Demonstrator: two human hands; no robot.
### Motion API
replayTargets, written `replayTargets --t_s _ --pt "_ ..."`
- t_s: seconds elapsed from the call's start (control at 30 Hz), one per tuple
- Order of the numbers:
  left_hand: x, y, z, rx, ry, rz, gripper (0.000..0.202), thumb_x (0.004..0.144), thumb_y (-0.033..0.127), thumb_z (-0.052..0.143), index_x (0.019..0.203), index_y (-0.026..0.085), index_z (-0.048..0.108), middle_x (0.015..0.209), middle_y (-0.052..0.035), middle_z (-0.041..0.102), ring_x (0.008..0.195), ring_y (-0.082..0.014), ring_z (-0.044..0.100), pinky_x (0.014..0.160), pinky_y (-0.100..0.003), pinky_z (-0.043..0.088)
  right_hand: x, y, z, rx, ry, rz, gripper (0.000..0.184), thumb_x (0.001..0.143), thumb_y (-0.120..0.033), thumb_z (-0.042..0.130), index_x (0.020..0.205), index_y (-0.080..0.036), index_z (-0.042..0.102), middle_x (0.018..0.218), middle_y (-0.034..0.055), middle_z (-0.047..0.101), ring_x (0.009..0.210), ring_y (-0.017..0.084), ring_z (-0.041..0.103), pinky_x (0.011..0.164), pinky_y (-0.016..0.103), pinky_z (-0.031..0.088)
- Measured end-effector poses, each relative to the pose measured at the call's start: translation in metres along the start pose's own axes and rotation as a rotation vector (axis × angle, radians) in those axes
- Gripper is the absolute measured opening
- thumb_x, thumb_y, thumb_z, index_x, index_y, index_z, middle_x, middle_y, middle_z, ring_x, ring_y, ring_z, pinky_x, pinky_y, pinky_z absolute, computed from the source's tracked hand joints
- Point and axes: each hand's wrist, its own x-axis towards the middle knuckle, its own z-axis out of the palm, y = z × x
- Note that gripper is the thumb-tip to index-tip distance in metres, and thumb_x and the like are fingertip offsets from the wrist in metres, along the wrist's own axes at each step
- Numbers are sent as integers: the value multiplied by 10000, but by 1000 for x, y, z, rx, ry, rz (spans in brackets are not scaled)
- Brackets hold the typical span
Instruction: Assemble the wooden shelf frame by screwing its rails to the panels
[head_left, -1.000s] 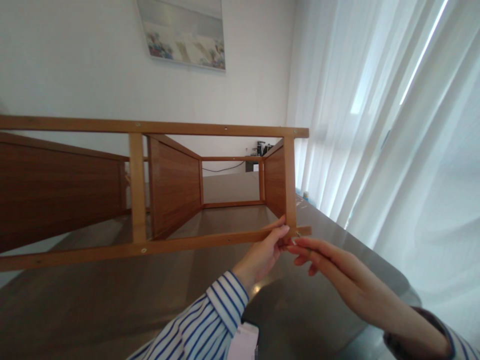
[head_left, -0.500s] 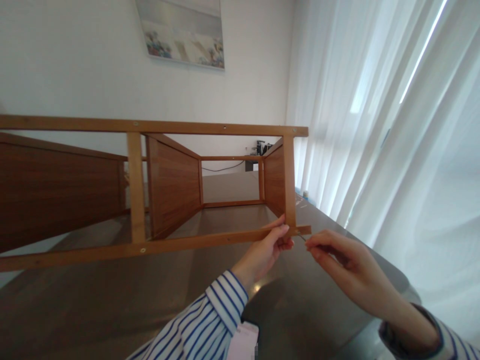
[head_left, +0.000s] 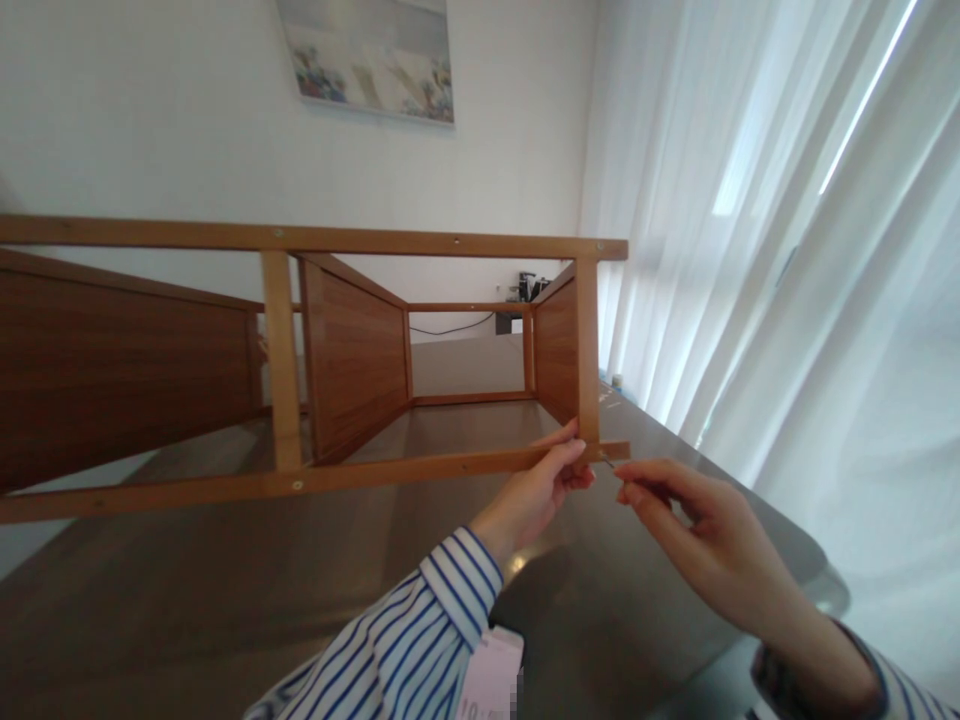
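Note:
A wooden shelf frame (head_left: 390, 470) lies on its side across the table, its brown panels standing upright between the rails. My left hand (head_left: 531, 500) is closed around the lower rail near its right-hand corner, thumb on top by the crosspiece. Just to the right, my right hand (head_left: 697, 530) pinches a thin metal hex key (head_left: 608, 461) between thumb and fingertips. The key's tip reaches the rail at the corner joint; most of the key is hidden by my fingers. Screw heads show along the rails, such as one screw (head_left: 298, 485) at the lower middle joint.
The grey table (head_left: 600, 620) extends under the frame, with its rounded edge at the right. A phone-like pale pink object (head_left: 491, 672) lies by my left sleeve. White curtains (head_left: 750, 250) hang at the right, and a picture (head_left: 371, 60) is on the back wall.
The view has shifted slightly, so the frame appears a little higher and further right. Both hands keep their holds, and the hex key stays at the corner joint.

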Motion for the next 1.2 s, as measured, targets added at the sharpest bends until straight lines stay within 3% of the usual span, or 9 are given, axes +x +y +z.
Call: replayTargets --t_s 0.2,0.4,0.5,0.77,1.07,1.2 --pt "1 -1 0 17 -26 15 328 746 265 682 1059 173 651 840 -24 655 694 -104 561 693 -260 415 13 -7 -13 -65 -156 -53 251 894 -268 493 1091 -262 649 939 9 695 818 132 643 656 221 514" --pt "3 -4 -3 -17 24 3 374 720 258 708 1075 167 634 788 -17 641 695 -117 572 702 -274 418 21 -4 -23 51 -294 -53 278 903 -337 502 1137 -266 634 1087 35 677 1007 165 622 873 294 507" --pt "3 -3 -3 -16 22 0 362 721 252 706 1068 175 638 807 -18 644 703 -117 575 711 -277 423 23 0 -26 64 -324 -52 284 897 -353 513 1139 -260 629 1084 44 675 1001 169 624 847 297 515" --pt "-1 2 2 9 -29 11 297 744 257 688 1030 178 671 824 -21 657 672 -93 555 662 -242 418 21 8 -20 -69 -198 -48 185 854 -401 570 938 -258 653 853 7 652 757 136 585 605 236 468" --pt "-1 1 1 7 -18 16 315 741 262 688 1046 182 672 819 -22 654 678 -99 551 689 -256 412 12 7 -4 -161 -7 -194 141 874 -316 540 804 -214 609 716 1 572 681 128 534 598 249 424" --pt "-1 1 0 11 -23 4 299 750 269 682 1037 189 675 824 -20 653 689 -96 552 718 -261 410 12 2 2 -175 25 -151 177 894 -314 497 801 -201 598 677 0 563 634 125 519 585 258 415"
